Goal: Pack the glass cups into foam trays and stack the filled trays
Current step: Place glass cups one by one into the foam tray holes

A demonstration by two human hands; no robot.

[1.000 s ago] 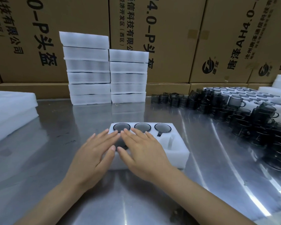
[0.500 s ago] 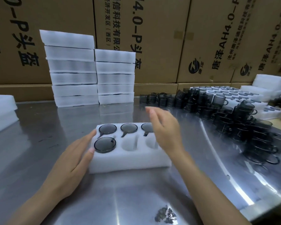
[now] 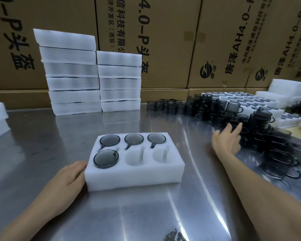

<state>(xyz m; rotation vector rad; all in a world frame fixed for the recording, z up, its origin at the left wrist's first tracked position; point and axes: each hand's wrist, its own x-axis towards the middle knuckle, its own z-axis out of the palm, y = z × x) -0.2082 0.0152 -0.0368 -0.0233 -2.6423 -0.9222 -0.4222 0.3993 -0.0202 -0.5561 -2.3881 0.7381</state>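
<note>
No cup is held in either hand. The left hand [image 3: 69,180] is laid against the near-left corner of the foam tray [image 3: 134,178], its fingers relaxed and flat on the foam wall, so the tray is steadied rather than gripped. The right hand [image 3: 227,142] is stretched out well to the right of the tray, fingers spread and straight, their tips at the edge of the pile of dark glass cups [image 3: 261,136]; nothing is yet pinched.

In the tray four of six pockets are filled: the three on the far side and the near-left one. The near-middle pocket [image 3: 135,158] and near-right pocket [image 3: 162,154] are left empty, so two cups are judged to be needed before this tray can be stacked. Behind the tray, against the cardboard boxes [image 3: 163,40], two stacks of trays [image 3: 94,80] have been built, the left one taller. Many loose cups are left in the pile.

The tray's long axis is laid left to right across the metal table [image 3: 33,136], turned slightly. The seated cups are shown as dark discs from above, their handles lying in slots that are pointed toward the tray's near side.
</note>
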